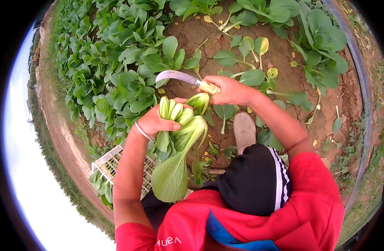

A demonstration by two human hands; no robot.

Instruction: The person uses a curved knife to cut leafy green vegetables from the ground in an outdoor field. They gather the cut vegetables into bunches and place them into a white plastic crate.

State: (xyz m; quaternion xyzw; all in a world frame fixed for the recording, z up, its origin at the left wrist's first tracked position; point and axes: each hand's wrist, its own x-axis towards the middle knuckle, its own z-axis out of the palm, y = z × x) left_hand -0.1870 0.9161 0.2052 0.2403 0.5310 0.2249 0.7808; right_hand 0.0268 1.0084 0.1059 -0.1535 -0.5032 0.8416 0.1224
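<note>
My left hand, with a white bangle at the wrist, grips a bunch of cut bok choy. Its pale stems stick up past the thumb, and one broad leaf hangs down toward my lap. In my right hand is a curved harvesting knife with a wooden handle; the blade points left, away from the bunch. Another bok choy head lies right beside the right hand's fingers, between the two hands. Whether the right fingers also hold that head is hidden.
Dense bok choy plants grow at the left, and more stand at the upper right. Loose cut leaves lie on the cracked soil. A white plastic crate is by my left forearm. A dark hose runs along the right.
</note>
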